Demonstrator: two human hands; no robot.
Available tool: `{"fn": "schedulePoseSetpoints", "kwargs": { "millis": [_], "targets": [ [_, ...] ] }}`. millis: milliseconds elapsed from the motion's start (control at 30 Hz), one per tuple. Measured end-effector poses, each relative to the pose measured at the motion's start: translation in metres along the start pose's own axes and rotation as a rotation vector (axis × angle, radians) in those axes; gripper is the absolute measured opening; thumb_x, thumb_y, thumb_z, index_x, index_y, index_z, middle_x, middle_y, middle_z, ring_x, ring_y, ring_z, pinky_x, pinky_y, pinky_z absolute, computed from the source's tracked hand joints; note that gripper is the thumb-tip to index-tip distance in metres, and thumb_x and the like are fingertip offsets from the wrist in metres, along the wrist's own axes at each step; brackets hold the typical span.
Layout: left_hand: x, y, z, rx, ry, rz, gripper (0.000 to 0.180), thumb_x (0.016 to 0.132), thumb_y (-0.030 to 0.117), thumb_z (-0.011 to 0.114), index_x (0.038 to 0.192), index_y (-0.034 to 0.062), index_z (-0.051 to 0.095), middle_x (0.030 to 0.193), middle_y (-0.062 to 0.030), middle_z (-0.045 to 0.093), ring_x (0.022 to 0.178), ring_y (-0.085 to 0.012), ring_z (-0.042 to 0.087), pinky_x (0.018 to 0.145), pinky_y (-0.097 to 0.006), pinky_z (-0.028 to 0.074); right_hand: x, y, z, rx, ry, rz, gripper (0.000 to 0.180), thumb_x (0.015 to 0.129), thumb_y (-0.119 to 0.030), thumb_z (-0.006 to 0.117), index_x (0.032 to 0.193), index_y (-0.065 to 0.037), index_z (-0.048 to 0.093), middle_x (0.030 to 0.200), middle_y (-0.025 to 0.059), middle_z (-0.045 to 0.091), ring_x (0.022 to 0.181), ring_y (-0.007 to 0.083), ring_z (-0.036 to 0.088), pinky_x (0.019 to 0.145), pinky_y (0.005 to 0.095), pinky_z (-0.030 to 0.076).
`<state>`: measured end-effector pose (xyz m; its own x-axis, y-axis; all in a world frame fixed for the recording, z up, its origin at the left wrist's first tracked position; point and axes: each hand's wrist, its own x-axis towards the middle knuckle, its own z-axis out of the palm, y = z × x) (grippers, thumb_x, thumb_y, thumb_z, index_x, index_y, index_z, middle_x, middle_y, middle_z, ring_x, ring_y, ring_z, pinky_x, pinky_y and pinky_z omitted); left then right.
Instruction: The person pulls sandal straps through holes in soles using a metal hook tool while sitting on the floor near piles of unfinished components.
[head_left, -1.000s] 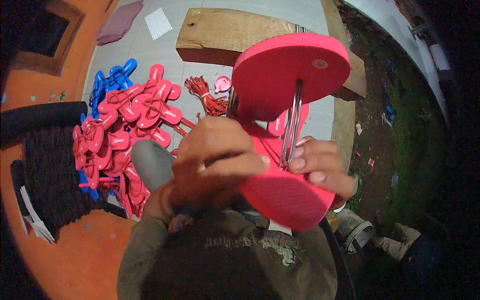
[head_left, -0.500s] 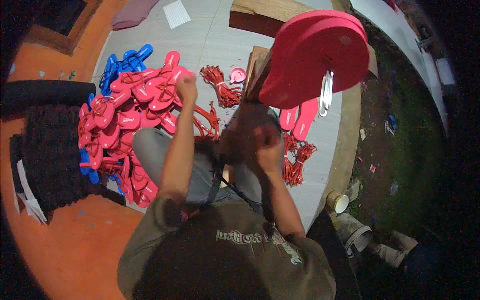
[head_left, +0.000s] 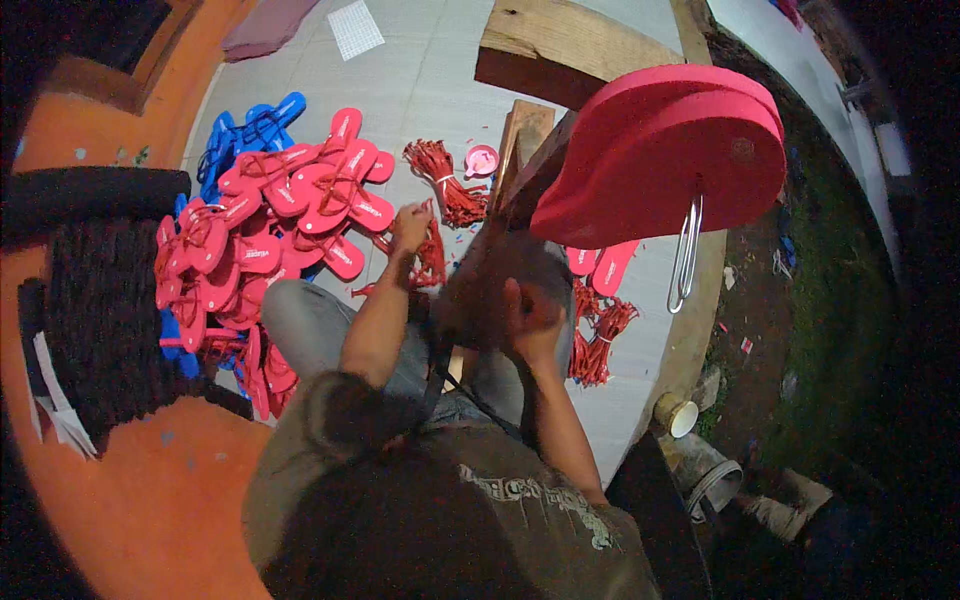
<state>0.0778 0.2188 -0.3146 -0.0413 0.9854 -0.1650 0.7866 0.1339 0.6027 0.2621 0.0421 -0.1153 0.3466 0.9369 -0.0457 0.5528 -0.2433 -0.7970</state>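
Note:
My left hand is closed at a loose heap of red straps, with a bit of red strap showing at its fingertips. Lower and to the right, my right hand is curled in shadow above my lap; what it holds, if anything, is hidden. Large and close in view at upper right are stacked pink foam soles, with silver metal loops sticking out beneath them. Left of my left hand lies a pile of pink flip-flops with red straps.
Blue flip-flops lie behind the pile. A tied bundle of red straps sits beside a small pink dish. More bundled straps lie at right. Wooden beams stand ahead. Buckets are beyond the floor's right edge.
My left hand has moved from beside the flip-flop pile down and right to the loose red straps. The pink soles appear lower and further right; my right hand stays over my lap.

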Motion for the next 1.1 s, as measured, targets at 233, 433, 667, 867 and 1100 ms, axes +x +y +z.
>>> {"fn": "schedulePoseSetpoints", "kwargs": {
  "millis": [233,433,667,867,1100],
  "targets": [
    [-0.059,0.089,-0.124,-0.425,-0.073,0.319,0.022,0.076,0.020,0.056,0.090,0.0034,0.059,0.083,-0.0103,0.062,0.076,-0.0205,0.060,0.068,-0.030,0.046,-0.001,0.011,0.010,-0.108,-0.119,-0.020,0.033,0.079,-0.026,0.056,0.106,-0.009,0.054,0.100,0.0143,0.057,0.086,0.0277,0.055,0.076,0.0374,0.042],
    [-0.144,0.120,-0.184,-0.471,-0.140,0.428,0.017,0.077,0.009,0.055,0.091,0.0001,0.058,0.085,-0.0123,0.061,0.079,-0.0222,0.061,0.069,-0.030,0.046,0.026,-0.064,0.023,0.317,-0.162,-0.523,0.029,0.078,-0.021,0.059,0.103,-0.007,0.058,0.096,0.0079,0.060,0.085,0.0226,0.058,0.079,0.0310,0.043],
    [-0.188,0.130,-0.187,-0.411,-0.224,0.691,0.014,0.081,0.011,0.048,0.092,0.0026,0.050,0.076,-0.0130,0.057,0.069,-0.0283,0.058,0.060,-0.035,0.045,-0.022,-0.058,-0.030,0.575,-0.377,-0.194,0.014,0.081,-0.012,0.056,0.090,-0.002,0.060,0.082,0.0026,0.061,0.073,0.0088,0.055,0.066,0.0242,0.044],
    [-0.242,0.157,-0.284,0.016,-1.112,0.950,0.027,0.087,0.028,0.040,0.091,0.0034,0.050,0.074,-0.0179,0.054,0.073,-0.0335,0.055,0.061,-0.042,0.043,-0.077,-0.093,-0.127,0.234,-1.207,-0.301,0.022,0.089,-0.025,0.041,0.088,-0.005,0.050,0.070,0.0167,0.052,0.062,0.0331,0.053,0.057,0.0375,0.042],
    [-0.231,0.162,-0.299,-0.060,-1.278,0.865,0.027,0.086,0.027,0.042,0.087,0.0022,0.054,0.078,-0.0171,0.056,0.077,-0.0312,0.056,0.069,-0.040,0.043,-0.091,-0.090,-0.208,0.225,-0.927,-0.090,0.019,0.087,-0.017,0.044,0.084,-0.002,0.055,0.075,0.0100,0.059,0.067,0.0194,0.058,0.061,0.0307,0.045]
  ]
}}
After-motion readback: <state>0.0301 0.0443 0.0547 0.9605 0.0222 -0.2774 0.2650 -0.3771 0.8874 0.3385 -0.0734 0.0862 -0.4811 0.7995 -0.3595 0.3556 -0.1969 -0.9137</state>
